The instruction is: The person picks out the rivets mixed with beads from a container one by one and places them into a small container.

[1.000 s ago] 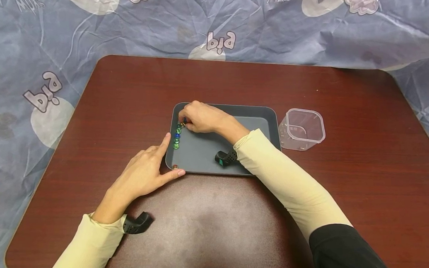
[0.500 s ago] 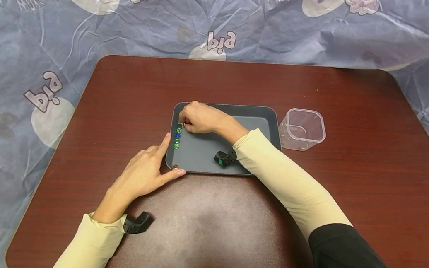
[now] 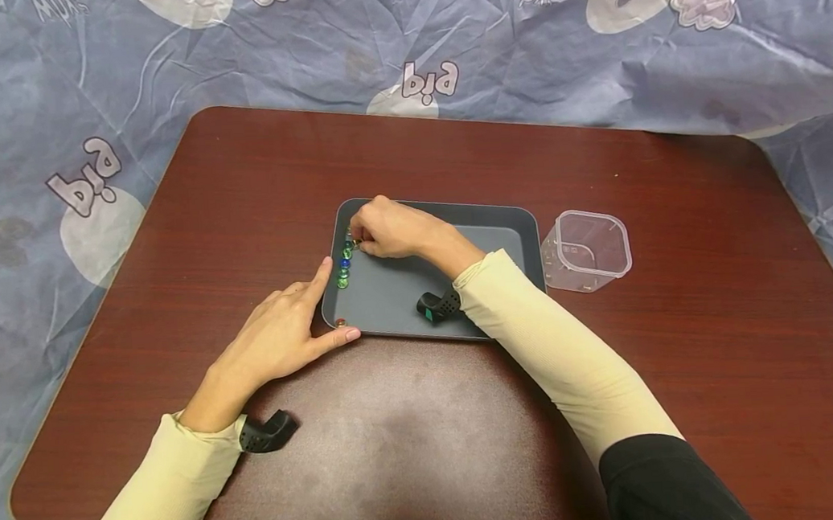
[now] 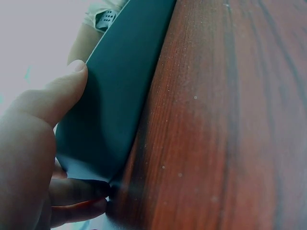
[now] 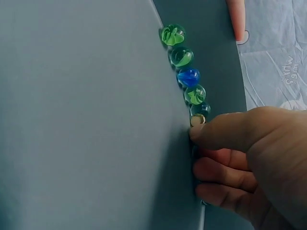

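Note:
My right hand (image 3: 388, 228) reaches into the left side of the grey tray (image 3: 432, 279), fingers curled, thumb and fingertips pinching a small gold-coloured marble (image 5: 197, 120) at the end of a row. The row runs along the tray's left wall: a green marble (image 5: 173, 35) at the near end, several more green ones, and a blue marble (image 5: 189, 76) among them. My left hand (image 3: 277, 334) braces the near left corner from outside, thumb straight along the front rim, index finger straight at the left rim. A reddish marble (image 3: 340, 323) sits apart in that corner.
A clear plastic container (image 3: 586, 250) stands against the tray's right side. The brown table (image 3: 717, 311) carries everything, and a patterned blue-grey cloth (image 3: 286, 59) hangs behind it. Black camera mounts (image 3: 269, 433) are strapped to both wrists.
My right hand's fingertips have shifted slightly at the far end of the row, leaving a little more of it in view. The left hand and tray stay put.

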Demonstrator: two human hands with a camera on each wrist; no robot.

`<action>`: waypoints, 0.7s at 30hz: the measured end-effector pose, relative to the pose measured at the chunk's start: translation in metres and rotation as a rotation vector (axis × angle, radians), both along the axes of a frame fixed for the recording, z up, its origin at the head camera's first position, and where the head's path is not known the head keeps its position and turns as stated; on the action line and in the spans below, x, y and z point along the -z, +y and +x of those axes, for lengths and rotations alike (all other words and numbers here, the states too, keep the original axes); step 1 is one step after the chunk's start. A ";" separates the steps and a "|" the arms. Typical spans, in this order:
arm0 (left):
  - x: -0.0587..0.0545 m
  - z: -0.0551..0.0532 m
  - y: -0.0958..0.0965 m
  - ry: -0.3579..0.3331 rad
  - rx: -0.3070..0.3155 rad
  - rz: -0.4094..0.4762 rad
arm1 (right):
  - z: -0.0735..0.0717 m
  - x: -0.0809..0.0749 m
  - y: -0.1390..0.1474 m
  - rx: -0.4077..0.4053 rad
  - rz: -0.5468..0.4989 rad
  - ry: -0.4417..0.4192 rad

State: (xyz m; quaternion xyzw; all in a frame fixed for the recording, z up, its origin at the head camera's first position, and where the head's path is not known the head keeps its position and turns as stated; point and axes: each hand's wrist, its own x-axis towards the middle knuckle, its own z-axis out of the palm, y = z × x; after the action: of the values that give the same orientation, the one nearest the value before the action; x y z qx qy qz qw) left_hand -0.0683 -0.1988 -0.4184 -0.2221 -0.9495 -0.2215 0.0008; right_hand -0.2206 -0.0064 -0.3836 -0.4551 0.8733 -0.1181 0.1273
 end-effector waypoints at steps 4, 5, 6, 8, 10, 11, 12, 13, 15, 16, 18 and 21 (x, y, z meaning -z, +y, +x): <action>0.000 0.000 0.000 0.000 -0.001 -0.001 | 0.000 -0.001 0.001 0.011 -0.016 -0.016; 0.000 0.000 0.000 -0.001 -0.001 -0.001 | 0.000 -0.001 0.002 0.013 -0.021 -0.021; 0.000 0.000 0.000 -0.001 -0.001 -0.001 | 0.000 -0.001 0.002 0.016 -0.027 -0.027; 0.000 0.000 0.000 -0.002 -0.002 -0.001 | 0.000 -0.002 0.003 0.020 -0.036 -0.037; 0.000 0.000 0.000 -0.001 -0.004 -0.002 | 0.000 -0.002 0.003 0.022 -0.044 -0.041; 0.000 0.000 0.000 0.000 -0.006 -0.002 | 0.000 -0.002 0.003 0.022 -0.047 -0.040; 0.000 0.000 0.000 0.001 -0.007 -0.002 | 0.000 -0.002 0.004 0.020 -0.051 -0.039; 0.000 0.000 0.000 0.002 -0.008 -0.003 | 0.000 -0.002 0.004 0.019 -0.055 -0.037; -0.001 0.000 0.000 0.002 -0.009 -0.005 | -0.001 -0.002 0.004 0.016 -0.062 -0.032; 0.000 0.000 0.000 0.001 -0.010 -0.006 | -0.001 -0.002 0.004 0.014 -0.066 -0.031; 0.000 0.000 0.000 -0.001 -0.009 -0.007 | -0.001 -0.001 0.004 0.013 -0.072 -0.029; 0.000 0.000 0.000 -0.004 -0.008 -0.011 | -0.001 -0.001 0.005 0.014 -0.076 -0.028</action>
State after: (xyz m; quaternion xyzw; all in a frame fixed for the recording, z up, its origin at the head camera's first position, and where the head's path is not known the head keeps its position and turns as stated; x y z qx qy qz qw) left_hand -0.0680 -0.1984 -0.4181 -0.2180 -0.9516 -0.2166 -0.0017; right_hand -0.2215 -0.0012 -0.3831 -0.4519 0.8695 -0.1582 0.1212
